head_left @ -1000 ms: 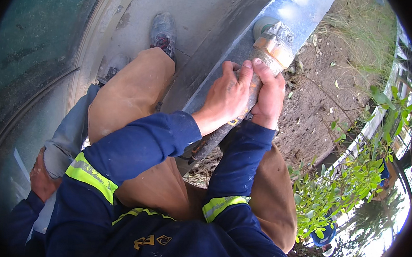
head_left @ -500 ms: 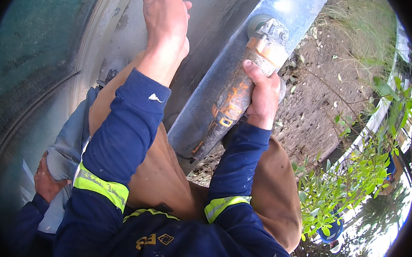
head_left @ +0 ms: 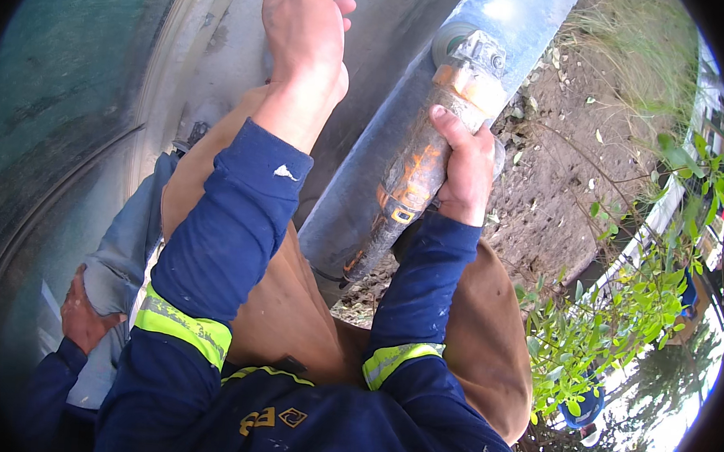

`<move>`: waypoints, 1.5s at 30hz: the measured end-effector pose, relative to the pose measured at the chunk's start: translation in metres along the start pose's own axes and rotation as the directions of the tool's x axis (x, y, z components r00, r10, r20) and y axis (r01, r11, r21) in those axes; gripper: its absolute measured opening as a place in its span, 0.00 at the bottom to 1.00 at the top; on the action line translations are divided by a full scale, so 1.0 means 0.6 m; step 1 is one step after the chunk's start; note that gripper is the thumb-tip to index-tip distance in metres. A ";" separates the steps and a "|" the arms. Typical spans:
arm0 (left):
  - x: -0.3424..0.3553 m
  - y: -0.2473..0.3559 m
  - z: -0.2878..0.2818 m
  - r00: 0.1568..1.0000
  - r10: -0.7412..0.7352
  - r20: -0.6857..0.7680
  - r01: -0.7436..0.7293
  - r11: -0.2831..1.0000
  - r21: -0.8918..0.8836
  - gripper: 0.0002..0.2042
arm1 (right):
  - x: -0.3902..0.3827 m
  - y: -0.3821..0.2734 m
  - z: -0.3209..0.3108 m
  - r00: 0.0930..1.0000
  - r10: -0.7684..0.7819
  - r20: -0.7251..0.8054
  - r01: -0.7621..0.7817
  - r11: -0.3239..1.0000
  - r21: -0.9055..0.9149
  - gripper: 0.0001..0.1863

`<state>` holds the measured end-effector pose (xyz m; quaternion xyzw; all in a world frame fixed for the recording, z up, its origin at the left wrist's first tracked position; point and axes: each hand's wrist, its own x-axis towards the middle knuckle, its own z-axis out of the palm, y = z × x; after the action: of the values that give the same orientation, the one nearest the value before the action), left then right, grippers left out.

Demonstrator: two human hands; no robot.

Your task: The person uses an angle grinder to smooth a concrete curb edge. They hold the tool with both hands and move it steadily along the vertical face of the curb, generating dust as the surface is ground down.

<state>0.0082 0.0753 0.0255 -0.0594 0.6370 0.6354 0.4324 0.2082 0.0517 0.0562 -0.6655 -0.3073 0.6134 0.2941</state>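
Observation:
My right hand [head_left: 469, 166] is wrapped round the body of a worn, dirt-covered angle grinder [head_left: 407, 175] with orange patches. The grinder lies slantwise along a bluish-grey metal beam [head_left: 358, 154]. Its head, with a round disc [head_left: 453, 41], rests on or close over the beam's top face; I cannot tell whether the disc touches or spins. To the left of the beam, my left hand [head_left: 308, 42] hangs in the air with its back up. Its fingers are curled in and partly hidden, with no thing showing in them.
On the left, another person's hand [head_left: 85, 314] rests on a light blue trouser leg [head_left: 121, 251], beside a dark green glassy surface [head_left: 62, 79]. Right of the beam lie bare soil [head_left: 541, 188] and a leafy bush [head_left: 606, 344]. A blue helmet [head_left: 586, 405] shows low on the right.
My left hand has shifted slightly right and down, nearer the beam. My right hand and the grinder stay nearly where they were on the beam.

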 end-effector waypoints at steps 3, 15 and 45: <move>0.010 -0.013 -0.011 1.000 0.012 -0.016 -0.014 0.995 -0.100 0.11 | -0.001 0.000 -0.005 0.999 0.015 -0.033 -0.016 0.999 -0.029 0.27; 0.002 -0.016 0.003 0.999 -0.017 -0.031 0.013 0.993 -0.118 0.11 | 0.010 -0.006 0.005 0.998 0.022 0.053 -0.020 0.999 -0.035 0.27; -0.212 -0.101 -0.020 0.834 -0.363 0.415 0.062 0.810 0.584 0.42 | 0.043 -0.018 -0.018 0.996 0.015 0.084 -0.012 0.999 -0.042 0.23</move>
<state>0.1191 -0.0067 0.0573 0.1626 0.6431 0.3641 0.6538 0.2199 0.0779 0.0489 -0.6469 -0.3275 0.6366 0.2628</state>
